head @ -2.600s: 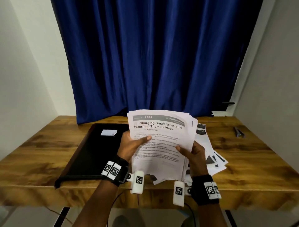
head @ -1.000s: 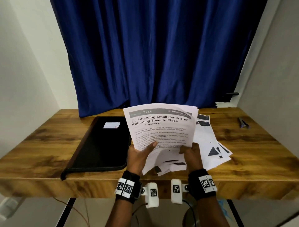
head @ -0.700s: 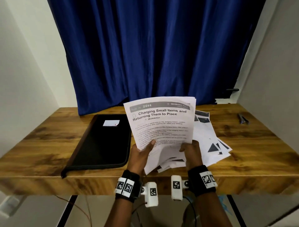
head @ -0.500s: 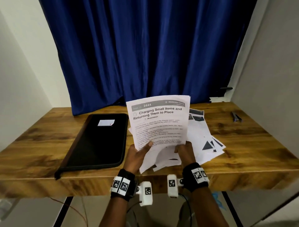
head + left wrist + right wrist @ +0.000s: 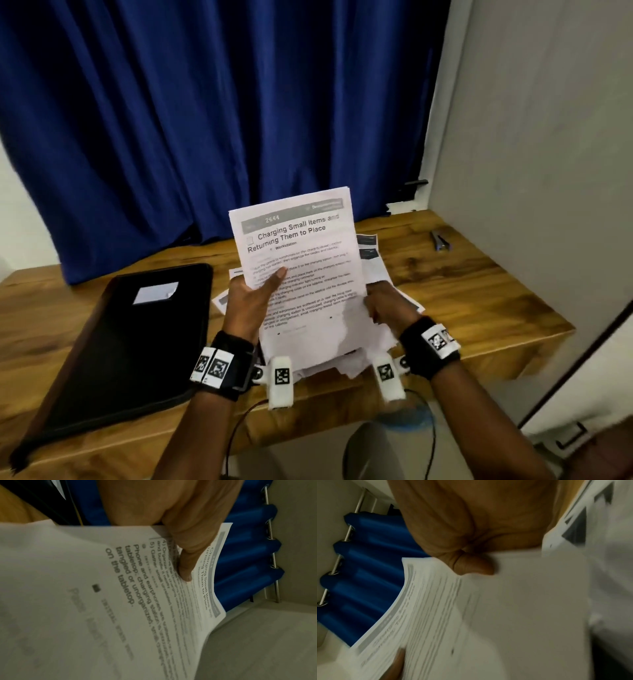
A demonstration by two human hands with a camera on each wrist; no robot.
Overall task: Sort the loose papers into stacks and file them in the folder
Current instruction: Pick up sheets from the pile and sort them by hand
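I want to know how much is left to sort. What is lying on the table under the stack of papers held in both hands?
Under the held stack, loose sheets lie fanned on the table, some with dark printed shapes. The stack and both hands cover most of them, so their number cannot be told.

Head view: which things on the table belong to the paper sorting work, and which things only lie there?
Job:
- held stack, gripped by left hand and right hand
- loose papers on the table
- black folder, closed, at the left

Lying about:
- small dark tool, far right; too small to identify
- blue curtain
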